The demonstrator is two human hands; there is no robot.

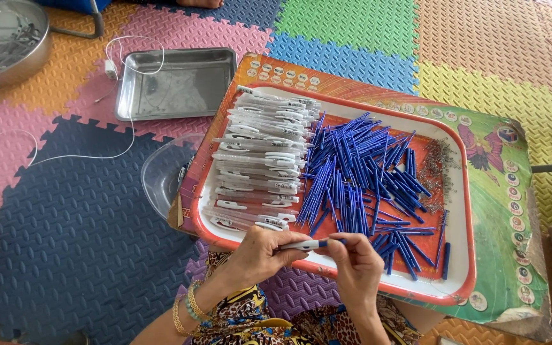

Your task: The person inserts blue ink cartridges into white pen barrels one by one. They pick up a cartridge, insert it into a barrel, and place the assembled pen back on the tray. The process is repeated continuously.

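Pinching a white pen barrel, the left hand is meeting the right hand, which is gripping the blue refill; assembly seems underway, needing straight alignment next.

The floor is covered with soft foam puzzle mats in dark blue, pink, orange, green and yellow. Directly on the mats lie a shallow rectangular steel tray, a round steel bowl at the top left corner, a thin white cable, and a clear plastic bowl. A low board with a colourful printed top also stands on the mats, and it carries a white tray with a red rim.
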